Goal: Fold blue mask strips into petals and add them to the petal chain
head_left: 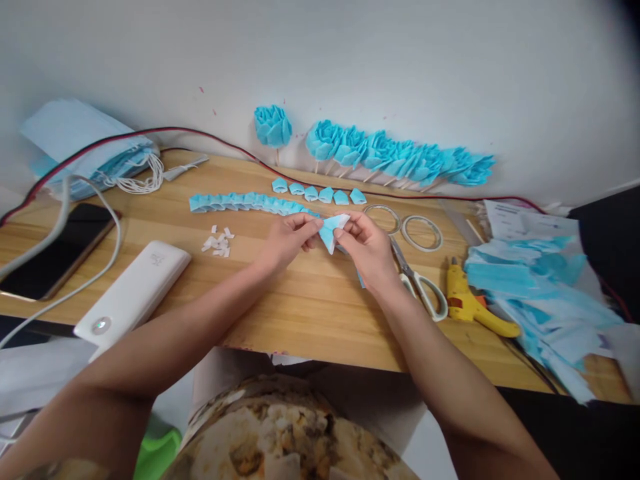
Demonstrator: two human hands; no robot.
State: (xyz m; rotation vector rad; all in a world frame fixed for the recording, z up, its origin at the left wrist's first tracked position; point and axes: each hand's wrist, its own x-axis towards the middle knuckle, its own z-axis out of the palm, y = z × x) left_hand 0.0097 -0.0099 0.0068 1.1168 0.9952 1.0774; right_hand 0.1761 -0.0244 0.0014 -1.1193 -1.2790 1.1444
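Note:
Between my two hands, above the middle of the wooden table [280, 300], is a small piece of blue and white fabric [330, 235] folded to a triangular shape. My left hand [295, 237] pinches its left edge with thumb and fingers. On the other side, my right hand [367, 247] grips it with the thumb pressed on its face. Just behind my left hand runs a row of overlapping folded blue pieces [240, 202]. Several separate folded blue petals [326, 195] lie farther back. Part of another blue piece shows beneath my right hand.
Blue fabric flowers [380, 152] on sticks lean against the wall. Scissors [420, 283], tape rolls [423, 233], a yellow glue gun [463, 297] and fabric scraps [530, 280] lie right. Left are white bits [219, 243], a power bank [135, 293], a phone [57, 250] and stacked masks [90, 143].

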